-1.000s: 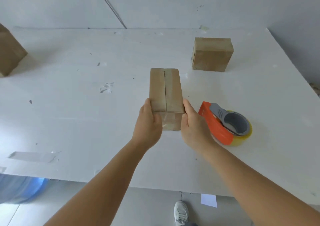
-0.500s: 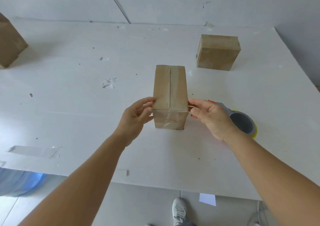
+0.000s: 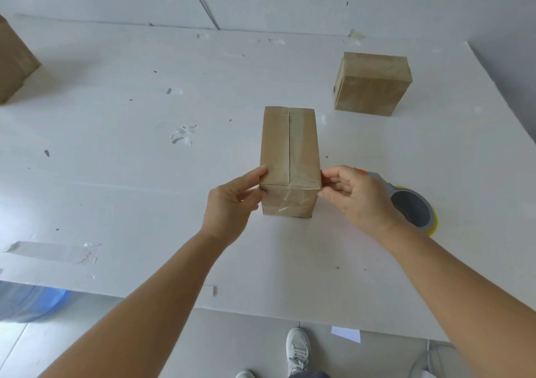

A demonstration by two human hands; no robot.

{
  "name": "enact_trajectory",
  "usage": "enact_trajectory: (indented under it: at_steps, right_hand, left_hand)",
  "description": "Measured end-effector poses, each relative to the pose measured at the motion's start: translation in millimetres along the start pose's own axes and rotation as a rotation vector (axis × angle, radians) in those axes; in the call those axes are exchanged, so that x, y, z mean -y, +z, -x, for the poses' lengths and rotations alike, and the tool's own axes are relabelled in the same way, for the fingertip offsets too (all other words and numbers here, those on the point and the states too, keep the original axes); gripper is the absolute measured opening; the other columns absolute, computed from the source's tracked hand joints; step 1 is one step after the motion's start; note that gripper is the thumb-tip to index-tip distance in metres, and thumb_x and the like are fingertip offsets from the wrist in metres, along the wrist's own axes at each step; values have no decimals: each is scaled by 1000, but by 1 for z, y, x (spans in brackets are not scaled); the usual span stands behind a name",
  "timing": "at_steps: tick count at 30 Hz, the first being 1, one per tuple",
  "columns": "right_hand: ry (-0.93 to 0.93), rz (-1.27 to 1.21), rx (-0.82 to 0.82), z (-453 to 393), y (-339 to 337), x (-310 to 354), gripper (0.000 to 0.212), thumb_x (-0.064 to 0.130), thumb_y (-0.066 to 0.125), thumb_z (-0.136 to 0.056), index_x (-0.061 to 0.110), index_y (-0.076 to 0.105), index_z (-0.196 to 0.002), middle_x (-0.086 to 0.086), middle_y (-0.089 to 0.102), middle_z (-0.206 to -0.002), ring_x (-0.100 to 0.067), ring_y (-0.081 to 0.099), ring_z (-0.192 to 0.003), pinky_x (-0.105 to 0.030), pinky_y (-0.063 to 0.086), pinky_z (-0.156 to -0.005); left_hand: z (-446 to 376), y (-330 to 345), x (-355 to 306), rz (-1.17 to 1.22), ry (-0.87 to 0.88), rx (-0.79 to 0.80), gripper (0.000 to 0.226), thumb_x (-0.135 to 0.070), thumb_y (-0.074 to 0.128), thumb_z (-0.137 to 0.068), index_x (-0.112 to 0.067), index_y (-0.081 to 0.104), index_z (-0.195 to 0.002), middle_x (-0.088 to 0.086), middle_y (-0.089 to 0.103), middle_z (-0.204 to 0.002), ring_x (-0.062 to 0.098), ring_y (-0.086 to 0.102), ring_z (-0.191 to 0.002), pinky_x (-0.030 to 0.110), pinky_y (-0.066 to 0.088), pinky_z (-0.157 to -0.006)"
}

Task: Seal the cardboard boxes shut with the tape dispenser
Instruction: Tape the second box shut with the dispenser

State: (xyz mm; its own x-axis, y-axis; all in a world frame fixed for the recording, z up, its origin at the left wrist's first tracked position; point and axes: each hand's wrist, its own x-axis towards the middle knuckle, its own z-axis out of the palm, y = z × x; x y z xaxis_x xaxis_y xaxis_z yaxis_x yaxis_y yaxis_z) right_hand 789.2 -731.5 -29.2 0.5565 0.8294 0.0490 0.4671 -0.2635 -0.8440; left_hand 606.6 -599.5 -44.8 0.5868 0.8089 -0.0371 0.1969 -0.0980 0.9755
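Box (image 3: 13, 64) at desk (image 3: 116, 174) far-left edge. Left hand (image 3: 230, 203) and right hand (image 3: 358, 200) pinch the middle taped box (image 3: 290, 157) near corners. Tape dispenser (image 3: 412, 208) probably lies behind right hand; third box (image 3: 372, 84) far-right.

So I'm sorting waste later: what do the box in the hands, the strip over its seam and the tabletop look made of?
Box: matte brown cardboard, folded flaps. Strip: clear glossy plastic tape, by its sheen. Tabletop: white painted or laminated board, scuffed; core unclear.
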Motion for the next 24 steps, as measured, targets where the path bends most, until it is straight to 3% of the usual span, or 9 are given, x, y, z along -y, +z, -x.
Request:
enact_trajectory:
  at_steps: [2,6,10,13,16,19,21,23,24]
  right_hand:
    - [-3,42,-46,6,5,-2,26,4,69,-84,9,68,-110,7,70,-96,-6,67,-89,-12,49,-85]
    - [-21,130,-131,11,13,2,24,9,68,-86,8,69,-110,2,73,-99,-11,69,-90,-22,52,-86]
    - [-15,190,-189,13,19,9,20,11,66,-87,8,69,-107,-2,74,-99,-13,68,-89,-22,51,-81]
    - [17,236,-233,16,22,11,15,12,65,-88,7,68,-102,-4,73,-97,-17,68,-88,-21,48,-76]
    - [49,258,-239,18,22,14,15,14,64,-89,6,67,-102,-4,73,-95,-19,68,-87,-23,49,-74]
    - [69,233,-201,21,22,24,20,22,62,-91,7,66,-104,1,71,-92,-11,66,-83,-16,48,-69]
    - [67,260,-191,21,23,31,26,30,57,-94,7,66,-102,2,69,-86,-12,64,-80,-16,46,-65]
    - [56,332,-201,18,25,35,30,33,51,-97,7,65,-99,0,65,-79,-17,63,-75,-17,41,-56]
    - [59,357,-211,16,25,35,30,34,50,-97,7,64,-96,0,64,-77,-17,61,-72,-15,38,-52]
  left_hand:
    - [7,8,-5,-67,16,-49,49,-4,60,-88,-50,61,-105,-26,66,-105,-7,65,-85,21,52,-84]
    - [9,13,-16,-233,-6,-155,31,-16,60,-89,-33,58,-115,-14,70,-91,-3,61,-74,10,45,-67]
    - [10,17,-15,-282,-91,-273,4,-23,63,-87,-20,65,-88,-7,68,-75,10,63,-73,13,42,-60]
    - [14,23,-20,-292,-97,-295,10,-24,61,-89,-17,69,-91,-10,64,-72,11,60,-72,14,40,-60]
    - [20,28,-26,-363,-21,-236,21,-21,49,-96,-17,69,-100,-5,64,-72,15,59,-73,23,42,-64]
    - [25,32,-28,-469,16,-146,25,-16,35,-99,-12,60,-98,-6,46,-59,11,44,-56,19,29,-50]
    - [27,35,-30,-429,-30,-101,24,-11,32,-98,-10,53,-109,-5,51,-69,13,52,-67,17,32,-53]
    - [31,42,-30,-342,-86,-21,40,-7,32,-97,-10,36,-137,1,57,-114,19,55,-108,10,34,-77]
    - [33,45,-30,-310,-111,23,52,-5,32,-97,-10,21,-147,3,45,-136,18,47,-123,14,33,-90]
